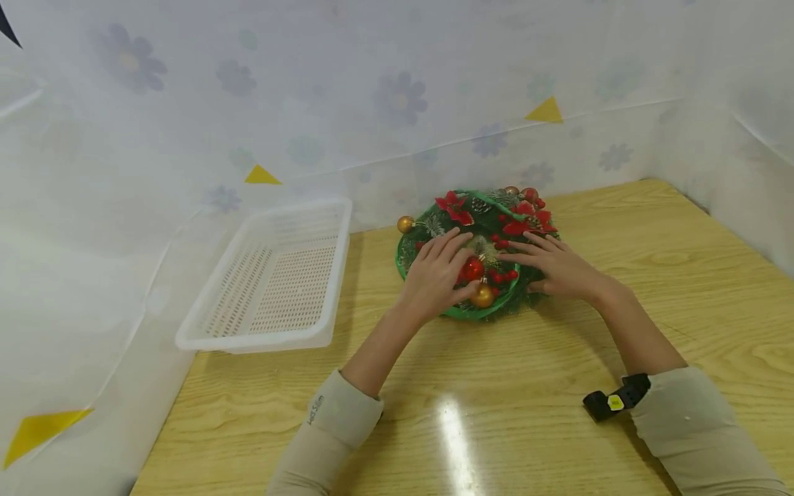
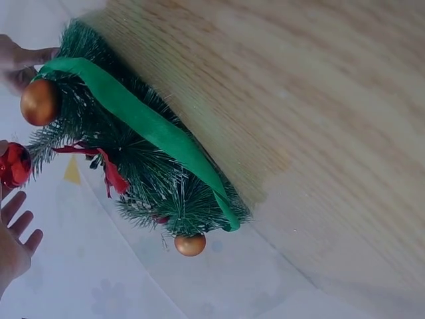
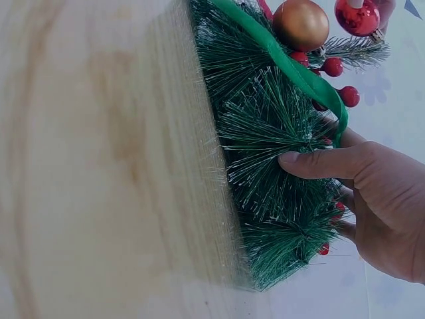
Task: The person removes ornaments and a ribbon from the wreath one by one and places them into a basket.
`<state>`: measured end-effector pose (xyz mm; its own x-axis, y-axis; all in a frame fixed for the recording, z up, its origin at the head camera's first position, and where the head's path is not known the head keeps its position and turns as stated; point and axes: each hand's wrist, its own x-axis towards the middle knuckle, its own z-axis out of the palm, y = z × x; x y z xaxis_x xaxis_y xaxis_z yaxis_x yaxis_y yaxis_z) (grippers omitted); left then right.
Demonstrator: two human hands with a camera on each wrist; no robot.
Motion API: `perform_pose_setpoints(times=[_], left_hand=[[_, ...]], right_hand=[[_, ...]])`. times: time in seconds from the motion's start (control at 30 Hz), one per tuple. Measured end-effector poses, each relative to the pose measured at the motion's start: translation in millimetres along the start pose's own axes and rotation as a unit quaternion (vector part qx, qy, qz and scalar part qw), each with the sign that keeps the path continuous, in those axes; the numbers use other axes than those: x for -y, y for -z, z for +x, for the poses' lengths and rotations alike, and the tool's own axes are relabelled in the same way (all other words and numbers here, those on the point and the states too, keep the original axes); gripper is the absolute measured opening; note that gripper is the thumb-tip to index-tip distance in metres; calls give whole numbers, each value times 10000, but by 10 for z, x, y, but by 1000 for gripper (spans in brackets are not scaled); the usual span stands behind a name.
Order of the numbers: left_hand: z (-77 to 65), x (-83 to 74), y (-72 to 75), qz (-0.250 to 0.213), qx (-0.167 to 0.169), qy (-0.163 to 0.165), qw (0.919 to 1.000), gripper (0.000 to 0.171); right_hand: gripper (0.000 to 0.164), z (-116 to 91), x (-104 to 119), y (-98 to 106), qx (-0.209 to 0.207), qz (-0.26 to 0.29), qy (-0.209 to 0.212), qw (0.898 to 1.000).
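A Christmas wreath (image 1: 461, 311) of green needles, wound with green ribbon, lies on the table, trimmed with red flowers, berries, a pinecone and red and gold baubles. My left hand (image 1: 436, 277) reaches over its front left part, fingers straight and spread, thumb near a gold bauble (image 1: 483, 296). Beside that hand is a shiny red bauble (image 2: 14, 165). At the wreath's right side, my right hand (image 3: 388, 206) holds the edge, with the thumb on the outer needles and the fingers over the top, partly hidden by greenery.
A white perforated plastic basket (image 1: 322, 324) stands left of the wreath, apart from it. Behind the wooden table (image 1: 496, 406) hangs a pale flowered sheet (image 1: 347, 89) with yellow triangles on it. A black strap (image 1: 611, 403) sits at the right sleeve.
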<state>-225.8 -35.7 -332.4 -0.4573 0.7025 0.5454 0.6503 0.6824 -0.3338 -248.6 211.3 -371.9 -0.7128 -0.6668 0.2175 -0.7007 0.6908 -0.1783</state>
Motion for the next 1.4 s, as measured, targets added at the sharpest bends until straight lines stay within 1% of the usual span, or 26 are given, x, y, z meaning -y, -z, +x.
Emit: perform_pose_setpoints(times=[0.07,0.23,0.37,0.6,0.7,0.77,0.9,1.0,1.1,1.2,1.3,1.4], left_hand=[[6,6,16,-43,-72,1,10000,46],[43,43,71,1,-438,34,9990,45],[58,93,110,85,-535,41,9985,43],[35,235,198,55,-458,137,9988,41],[19,319,249,-1,-373,221,9991,41],[-1,381,291,-74,-250,324,9991,41],[-64,527,372,-276,-85,563,9980,41],[-131,655,427,-371,-95,683,9969,41],[-212,790,472,-328,-134,783,9963,42],[-304,924,516,-329,-60,938,9950,43],[-406,1052,558,-307,135,1182,9924,42],[-513,1174,596,-327,404,1502,9873,43]], right_hand=[[67,4,7,2,-3,-33,-4,10000],[66,19,10,-2,4,-86,-5,10000],[66,32,3,-11,-23,-57,19,10000],[67,46,2,-18,-2,-62,-2,10000],[67,49,-5,-15,7,-53,6,10000],[67,48,-12,-14,13,-58,5,10000],[67,41,-29,-16,38,-98,-8,9999],[67,36,-39,-17,30,-102,-7,9999],[66,29,-46,-15,18,-80,-6,10000],[66,23,-55,-14,13,-72,-10,10000],[66,15,-64,-11,3,-68,-6,10000],[67,4,-70,-5,6,-71,-7,10000]])
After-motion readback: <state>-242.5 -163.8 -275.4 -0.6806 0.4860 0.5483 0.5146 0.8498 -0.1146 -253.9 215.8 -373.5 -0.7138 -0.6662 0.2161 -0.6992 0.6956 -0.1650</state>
